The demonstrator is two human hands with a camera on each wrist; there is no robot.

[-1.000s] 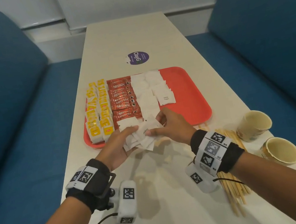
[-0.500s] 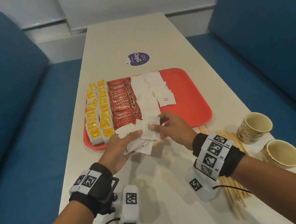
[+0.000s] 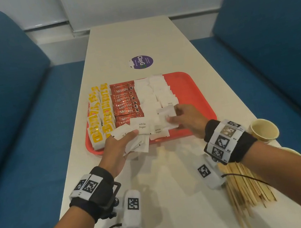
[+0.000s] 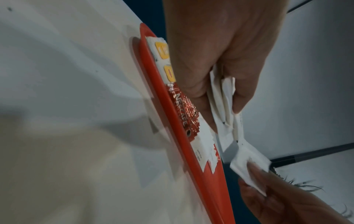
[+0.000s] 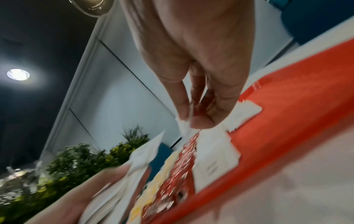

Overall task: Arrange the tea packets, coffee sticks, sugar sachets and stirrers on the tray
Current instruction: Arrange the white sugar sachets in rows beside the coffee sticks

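A red tray holds columns of yellow tea packets, red coffee sticks and white sugar sachets. My left hand grips a fanned stack of sugar sachets at the tray's near edge; the stack shows between its thumb and fingers in the left wrist view. My right hand pinches one white sachet over the tray's near part; the sachet is between thumb and fingertips in the right wrist view. Wooden stirrers lie on the table under my right forearm.
Two paper cups stand at the table's right edge. A purple round sticker lies beyond the tray. Blue benches flank the white table. The tray's right third is bare red.
Both hands moved forward from the table's near side to the tray's near edge. The right hand drew one sachet off the stack and carried it right, over the tray.
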